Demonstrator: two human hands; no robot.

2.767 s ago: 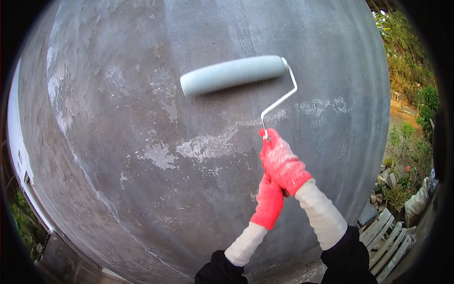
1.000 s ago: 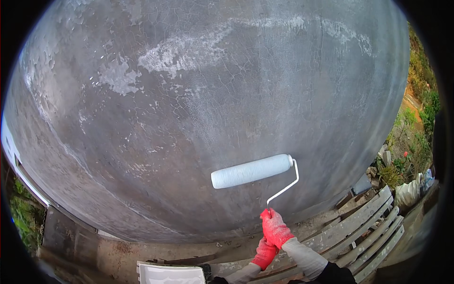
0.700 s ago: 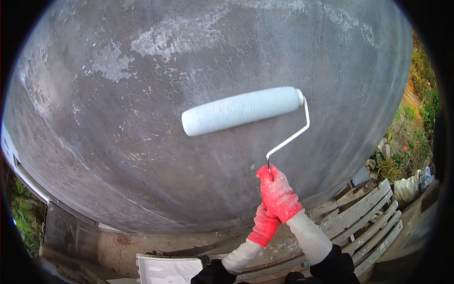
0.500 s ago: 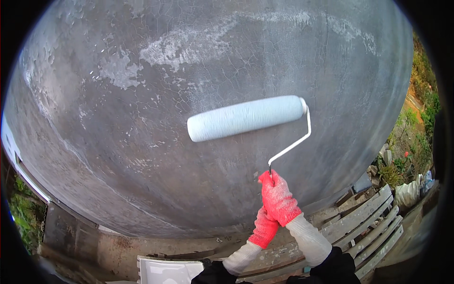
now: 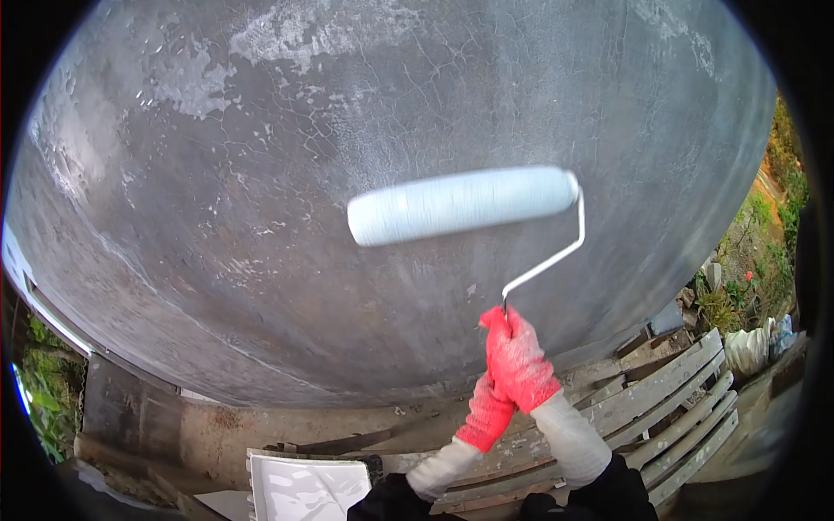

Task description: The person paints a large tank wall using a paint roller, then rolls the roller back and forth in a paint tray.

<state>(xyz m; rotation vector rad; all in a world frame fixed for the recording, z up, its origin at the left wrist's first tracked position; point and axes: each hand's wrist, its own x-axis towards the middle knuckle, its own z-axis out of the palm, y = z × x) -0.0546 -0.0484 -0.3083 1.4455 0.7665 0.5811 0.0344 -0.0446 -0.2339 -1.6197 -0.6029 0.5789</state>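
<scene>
A paint roller (image 5: 460, 206) with a long pale, whitish sleeve and a bent white wire frame lies against the grey wall (image 5: 261, 286), tilted slightly up to the right. Both my hands wear red-coated gloves with pale cuffs and are closed round its handle, which they mostly hide. My right hand (image 5: 523, 365) is the upper one, just beneath the wire frame. Lower and partly behind it, my left hand (image 5: 486, 410) grips too. Cracks and flaked whitish patches mark the wall, and a paler streaked band runs above the roller.
A white paint tray (image 5: 313, 488) with white paint stands at the lower edge, left of my arms. Slatted wooden boards (image 5: 669, 408) run below and to the right. Plants (image 5: 719, 311), rubble and a pale sack (image 5: 747, 352) lie at the far right.
The wall's patches sit higher in view, so the roller is lower on the wall than before. Its sleeve looks blurred by motion. Both hands keep their grip.
</scene>
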